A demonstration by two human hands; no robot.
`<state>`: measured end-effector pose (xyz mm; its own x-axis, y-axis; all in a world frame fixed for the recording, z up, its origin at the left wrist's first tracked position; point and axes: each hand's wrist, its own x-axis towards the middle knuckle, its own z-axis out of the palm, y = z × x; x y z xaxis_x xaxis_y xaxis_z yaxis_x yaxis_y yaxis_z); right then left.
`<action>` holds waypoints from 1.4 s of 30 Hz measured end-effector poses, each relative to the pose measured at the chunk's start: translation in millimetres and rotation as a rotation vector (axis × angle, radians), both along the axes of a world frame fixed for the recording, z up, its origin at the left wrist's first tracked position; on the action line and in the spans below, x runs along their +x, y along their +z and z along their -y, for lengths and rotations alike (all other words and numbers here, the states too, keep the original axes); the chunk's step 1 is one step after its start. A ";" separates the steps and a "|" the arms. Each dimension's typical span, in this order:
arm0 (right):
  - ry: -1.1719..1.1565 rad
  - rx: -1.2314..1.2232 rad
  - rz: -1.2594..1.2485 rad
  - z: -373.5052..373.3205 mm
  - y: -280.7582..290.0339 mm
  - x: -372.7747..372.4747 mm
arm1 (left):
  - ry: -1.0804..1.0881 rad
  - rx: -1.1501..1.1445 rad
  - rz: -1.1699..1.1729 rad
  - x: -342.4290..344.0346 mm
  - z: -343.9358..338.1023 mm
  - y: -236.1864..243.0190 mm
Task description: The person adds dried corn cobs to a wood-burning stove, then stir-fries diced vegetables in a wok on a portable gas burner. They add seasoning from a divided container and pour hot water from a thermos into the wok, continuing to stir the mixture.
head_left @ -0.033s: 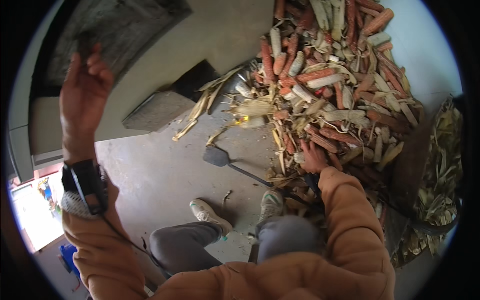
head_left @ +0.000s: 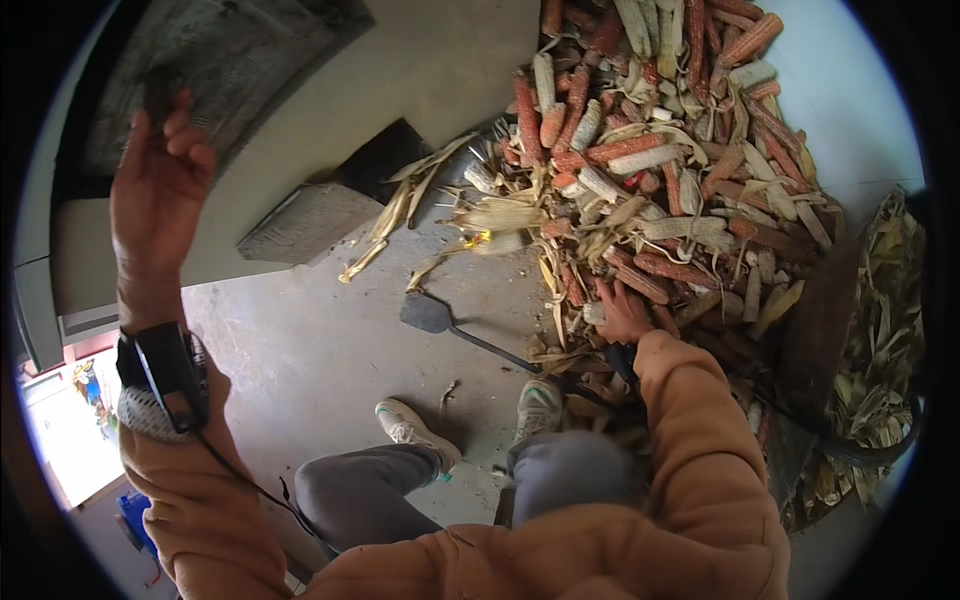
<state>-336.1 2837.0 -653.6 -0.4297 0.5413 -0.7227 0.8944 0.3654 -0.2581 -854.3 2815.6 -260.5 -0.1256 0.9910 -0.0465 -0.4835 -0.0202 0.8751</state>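
Rests the right hand (head_left: 625, 315) at the near edge of a heap of red and pale corn cobs (head_left: 643, 158), piled on the grey floor (head_left: 320, 330) ahead and to the right. Points down into the litter with fingers slightly parted, close beside a short pale cob (head_left: 594, 312) and just below two red cobs (head_left: 645, 283). Cannot tell from overhead whether pinching a cob or merely touching one. Holds the left hand (head_left: 165, 175) high and well apart, loosely curled in front of a dark panel (head_left: 245, 70); cannot tell there, either, whether gripping something dark behind the fingertips.

For a clean pick-up, probably best to close around the thick middle of one loose cob, rather than on a tip or a trailing husk, and to lift straight up, so as not to drag along neighbours lying crosswise. Wise, too, to favour uppermost cobs instead of tugging at buried ones. Worth keeping feet clear of the small flat-bladed shovel (head_left: 428, 313), lying ahead of the shoes (head_left: 415, 430) with a thin handle running toward the heap. Seems to call for care near a bright yellow-orange patch (head_left: 478, 241) among the dry husks (head_left: 495, 217), too small to identify; safest treated as hot until checked.
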 end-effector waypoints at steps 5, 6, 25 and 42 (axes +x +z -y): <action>0.020 0.149 -0.110 -0.2 22.6 -4.2 | -0.040 -0.004 0.007 -5.7 -2.1 2.1; -0.047 0.181 -0.165 -1.6 28.0 -6.3 | -0.050 0.011 0.052 -4.8 -0.9 0.5; -1.358 -0.738 -1.255 12.0 344.0 -97.5 | -0.361 -0.514 0.239 182.3 213.2 -27.3; -1.159 -1.197 -1.515 -38.7 314.6 -429.5 | 0.283 -0.677 0.526 110.9 294.3 -95.0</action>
